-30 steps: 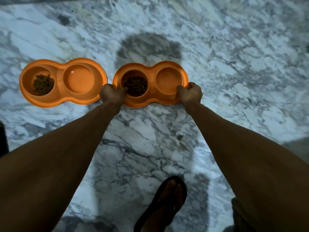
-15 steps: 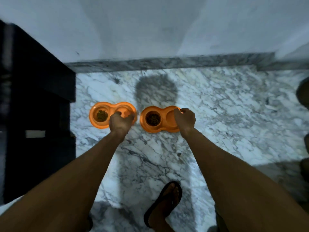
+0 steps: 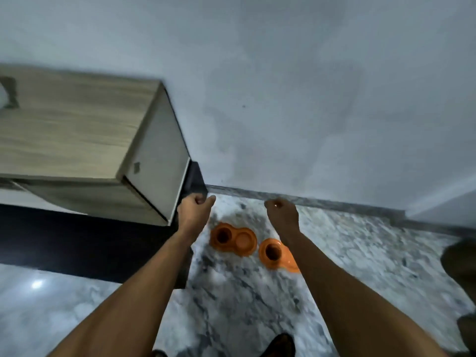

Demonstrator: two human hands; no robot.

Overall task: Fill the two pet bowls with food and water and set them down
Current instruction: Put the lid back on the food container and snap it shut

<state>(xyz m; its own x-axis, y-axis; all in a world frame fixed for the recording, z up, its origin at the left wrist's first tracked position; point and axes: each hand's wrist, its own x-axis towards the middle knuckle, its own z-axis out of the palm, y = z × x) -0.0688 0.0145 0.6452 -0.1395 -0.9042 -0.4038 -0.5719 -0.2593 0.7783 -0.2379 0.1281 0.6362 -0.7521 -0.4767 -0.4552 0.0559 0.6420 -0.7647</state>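
Grey-veined marble floor (image 3: pixel 360 266), pale plastered wall (image 3: pixel 296 86), wood-grain cabinet (image 3: pixel 77 130) at left; base blurred, seemingly black.

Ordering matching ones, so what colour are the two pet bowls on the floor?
Orange, both the left bowl and the right bowl; the head view shows it best.

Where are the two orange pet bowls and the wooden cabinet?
left orange bowl (image 3: pixel 233 238): head view, ridge between its two wells.
right orange bowl (image 3: pixel 283 259): head view, bare plastic beside the food well.
wooden cabinet (image 3: pixel 77 135): head view, middle of its top.
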